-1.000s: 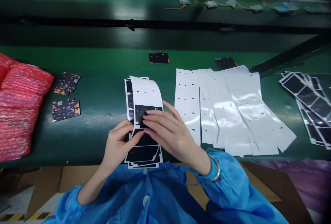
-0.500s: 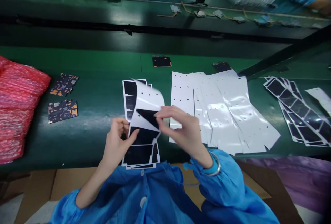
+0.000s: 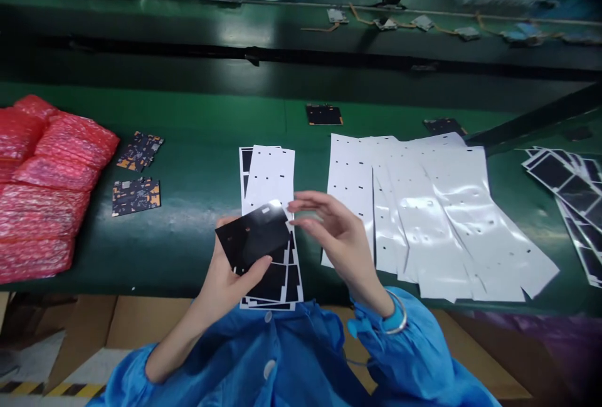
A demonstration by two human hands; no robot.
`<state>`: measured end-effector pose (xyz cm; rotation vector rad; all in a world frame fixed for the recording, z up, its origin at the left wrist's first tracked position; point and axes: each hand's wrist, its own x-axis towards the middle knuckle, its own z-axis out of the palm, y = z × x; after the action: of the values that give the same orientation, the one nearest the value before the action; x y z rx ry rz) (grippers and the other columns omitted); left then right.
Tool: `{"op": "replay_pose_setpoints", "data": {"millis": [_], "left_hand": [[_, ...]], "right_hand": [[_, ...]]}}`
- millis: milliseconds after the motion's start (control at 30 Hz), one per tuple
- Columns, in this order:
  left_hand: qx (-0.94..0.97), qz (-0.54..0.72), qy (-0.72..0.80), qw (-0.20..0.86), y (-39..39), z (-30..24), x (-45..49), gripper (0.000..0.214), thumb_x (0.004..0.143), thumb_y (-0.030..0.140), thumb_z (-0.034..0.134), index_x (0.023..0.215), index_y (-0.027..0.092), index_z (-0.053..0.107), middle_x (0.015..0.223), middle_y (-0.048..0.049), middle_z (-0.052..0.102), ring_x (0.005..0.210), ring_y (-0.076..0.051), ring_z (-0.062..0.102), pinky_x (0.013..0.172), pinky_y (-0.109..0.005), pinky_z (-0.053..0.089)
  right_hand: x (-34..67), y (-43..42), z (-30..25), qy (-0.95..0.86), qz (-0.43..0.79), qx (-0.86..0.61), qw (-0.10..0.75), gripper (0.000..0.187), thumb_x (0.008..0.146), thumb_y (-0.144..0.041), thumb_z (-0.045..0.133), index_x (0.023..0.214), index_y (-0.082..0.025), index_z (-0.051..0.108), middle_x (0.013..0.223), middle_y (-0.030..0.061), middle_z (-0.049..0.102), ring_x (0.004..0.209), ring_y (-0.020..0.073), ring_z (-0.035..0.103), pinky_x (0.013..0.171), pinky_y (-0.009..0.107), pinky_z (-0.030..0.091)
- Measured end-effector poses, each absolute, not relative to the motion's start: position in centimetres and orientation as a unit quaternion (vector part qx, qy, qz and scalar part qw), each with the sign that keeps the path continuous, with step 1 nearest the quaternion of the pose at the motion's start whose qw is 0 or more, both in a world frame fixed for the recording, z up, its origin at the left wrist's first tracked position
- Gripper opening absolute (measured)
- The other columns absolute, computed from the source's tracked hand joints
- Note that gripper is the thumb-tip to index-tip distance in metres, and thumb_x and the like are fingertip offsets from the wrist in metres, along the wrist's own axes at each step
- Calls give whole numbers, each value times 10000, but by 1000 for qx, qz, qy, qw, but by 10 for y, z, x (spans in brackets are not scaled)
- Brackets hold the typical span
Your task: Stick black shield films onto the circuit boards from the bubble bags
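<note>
**Left hand (image 3: 230,281) pinches black sheet (image 3: 251,237) above stack (image 3: 275,285)**

In the head view, the tilted sheet is gripped between the left thumb (image 3: 256,267) and fingers hidden behind it, just over the stack of black-and-white film on the green surface (image 3: 197,118). The right hand (image 3: 341,237) hangs open, its fingers (image 3: 313,206) loosely spread just beside the sheet's right edge, apparently not touching it. A white liner (image 3: 269,175) lies across the far part of the stack, and more white liners (image 3: 423,219) fan out to the right. Two circuit boards (image 3: 136,197) and a heap of red bubble bags (image 3: 47,187) sit to the left, with strips of black panels (image 3: 559,187) at far right. Blue sleeves (image 3: 390,344) cover both arms (a metal bangle (image 3: 397,313) circles the right wrist).
</note>
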<state>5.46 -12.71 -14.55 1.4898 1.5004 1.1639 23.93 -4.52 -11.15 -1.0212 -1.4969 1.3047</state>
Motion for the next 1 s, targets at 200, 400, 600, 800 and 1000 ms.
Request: {"op": "replay_pose_setpoints", "data": {"millis": [200,400,600,800,1000], "left_hand": [[736,287,582,191,-121,-136,16,398,886,332,708,1264,274,595,1226,-107,580,1148,-299,580,1023,-525,480],[676,180,715,2,-106,-129,-146,589,909,595,628,1385,251,586,1508,-109,518,1380,-396,494,1170,-626,323],[669,203,706,111,-111,-149,-193,682,817,739,642,1316,274,637,1371,-66,625,1259,-347,583,1080,-543,478],[649,443,615,61,-104,-154,-75,706,743,405,859,1368,292,550,1288,-73,537,1211,-270,575,973,-407,560],[662,573,459,153,-95,-116,20,837,709,391,906,1442,325,507,1308,-85,582,1225,-256,613,876,-360,640]], "right_hand": [[238,-48,-120,-649,506,-427,375,179,863,-316,747,742,-197,691,673,1,708,604,137,686,551,225,597],[257,-50,-122,-723,298,-456,425,85,884,-225,723,807,-216,688,744,-2,721,642,141,695,608,242,609],[271,-44,-118,-620,403,-511,438,105,816,-293,798,827,-249,704,704,-25,712,605,148,713,586,237,605],[266,-44,-110,-555,497,-467,477,137,791,-307,838,764,-248,717,709,-18,719,645,142,697,575,233,577],[248,-49,-85,-577,518,-369,512,122,836,-167,796,819,-266,728,840,-10,776,1252,263,674,1027,414,560]]}}
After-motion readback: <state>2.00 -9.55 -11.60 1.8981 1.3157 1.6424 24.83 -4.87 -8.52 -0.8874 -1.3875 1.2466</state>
